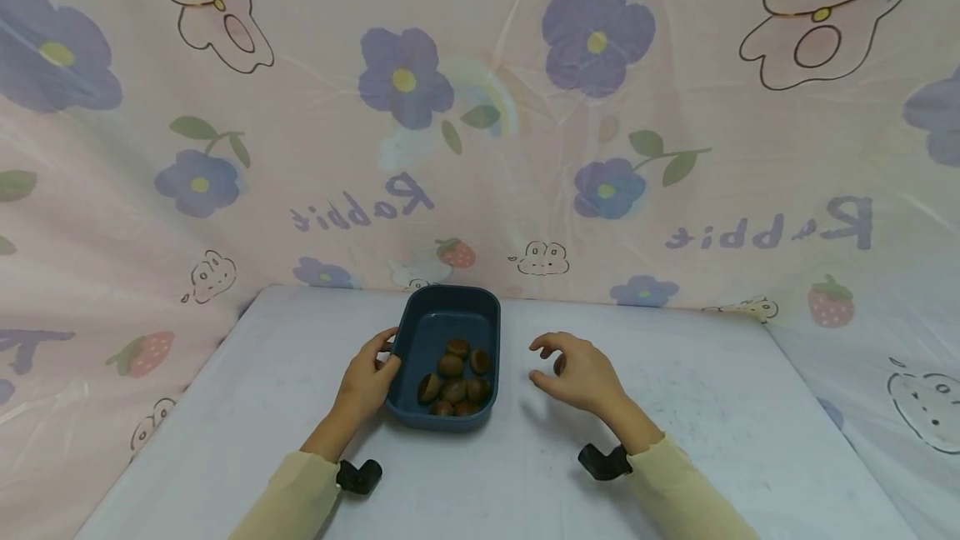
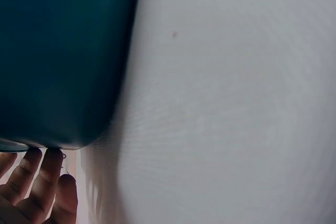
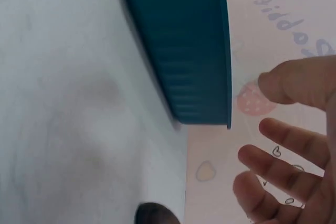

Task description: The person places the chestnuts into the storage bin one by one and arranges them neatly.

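A dark blue rectangular box (image 1: 444,423) stands on the white table, with several brown chestnuts (image 1: 452,391) gathered toward its near end. My left hand (image 1: 363,382) holds the box's left side, thumb at the rim; in the left wrist view its fingers (image 2: 47,174) meet the outer wall. To the right of the box, my right hand (image 1: 583,375) hovers over the table with fingers spread and thumb apart from them. A single chestnut (image 1: 559,365) shows behind that thumb; in the right wrist view the dark chestnut (image 3: 156,214) appears apart from the fingertips.
The white table (image 1: 705,407) reaches back to a hanging pink cloth (image 1: 495,182) printed with flowers and rabbits. A black band piece (image 1: 360,477) sits at the left wrist and a similar black piece (image 1: 602,462) at the right.
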`<act>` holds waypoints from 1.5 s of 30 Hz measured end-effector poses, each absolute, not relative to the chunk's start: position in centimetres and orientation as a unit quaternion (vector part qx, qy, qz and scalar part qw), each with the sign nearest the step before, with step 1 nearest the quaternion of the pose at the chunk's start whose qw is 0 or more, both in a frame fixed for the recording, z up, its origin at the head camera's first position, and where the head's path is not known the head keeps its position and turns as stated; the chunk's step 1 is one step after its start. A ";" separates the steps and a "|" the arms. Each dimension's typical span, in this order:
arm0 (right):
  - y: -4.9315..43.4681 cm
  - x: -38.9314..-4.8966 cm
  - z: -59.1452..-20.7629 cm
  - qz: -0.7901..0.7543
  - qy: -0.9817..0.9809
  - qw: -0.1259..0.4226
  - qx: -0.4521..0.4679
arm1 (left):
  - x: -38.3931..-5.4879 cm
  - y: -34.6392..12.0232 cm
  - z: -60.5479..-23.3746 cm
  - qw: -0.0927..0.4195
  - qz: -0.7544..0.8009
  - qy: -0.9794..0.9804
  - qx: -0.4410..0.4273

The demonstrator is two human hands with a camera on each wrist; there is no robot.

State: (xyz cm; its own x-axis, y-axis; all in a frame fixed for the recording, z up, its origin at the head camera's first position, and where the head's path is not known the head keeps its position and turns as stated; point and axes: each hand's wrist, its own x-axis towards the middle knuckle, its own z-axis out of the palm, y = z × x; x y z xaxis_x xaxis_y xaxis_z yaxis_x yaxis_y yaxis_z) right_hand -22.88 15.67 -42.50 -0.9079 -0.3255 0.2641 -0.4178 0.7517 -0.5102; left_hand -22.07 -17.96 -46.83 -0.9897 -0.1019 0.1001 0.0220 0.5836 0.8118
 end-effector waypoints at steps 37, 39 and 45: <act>19.4 -23.5 -44.8 0.195 -0.972 0.064 0.111 | -21.9 -18.0 -46.9 0.072 -0.454 -0.888 0.021; 19.5 -23.6 -45.0 0.189 -0.974 0.061 0.108 | -21.9 -18.0 -46.9 0.072 -0.453 -0.888 0.021; 19.5 -23.8 -45.3 0.181 -0.977 0.057 0.101 | -21.9 -18.0 -46.9 0.071 -0.452 -0.889 0.022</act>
